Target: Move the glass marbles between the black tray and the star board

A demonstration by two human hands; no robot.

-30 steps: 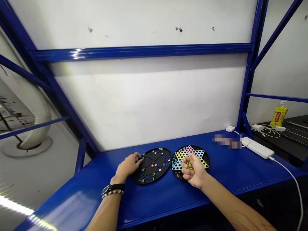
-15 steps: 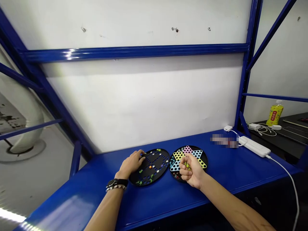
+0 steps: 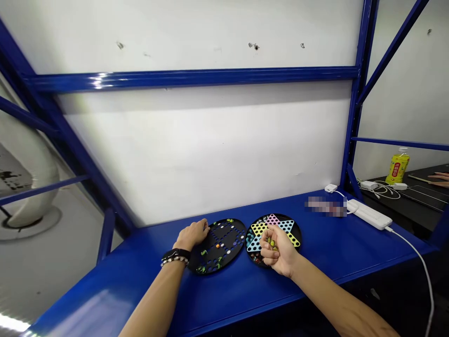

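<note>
My left hand (image 3: 193, 235) is over the left rim of a round black game board (image 3: 229, 234) with holes. Its fingers are curled together, and whatever they may hold is hidden. Green marbles (image 3: 220, 260), white dots and a small orange cube (image 3: 217, 245) show on that board. To the right lies a round black tray (image 3: 297, 228) with a colourful star-shaped Chinese checkers board (image 3: 286, 225). Dark and bluish marbles (image 3: 249, 236) fill compartments around the star. Above its front part, my right hand (image 3: 280, 252) is turned palm up, fingers curled around several yellow-green marbles (image 3: 272, 243).
Both boards lie on a blue shelf (image 3: 224, 299) against a white wall, framed by blue posts. A white power strip (image 3: 370, 214) with a cable is at the right. On a dark table beyond are a yellow bottle (image 3: 398, 166), chargers and another person's hand (image 3: 440, 179).
My left fingers have drawn closer together at the board's rim. My right hand still holds its marbles. Another person's hand has come into view at the far right.
</note>
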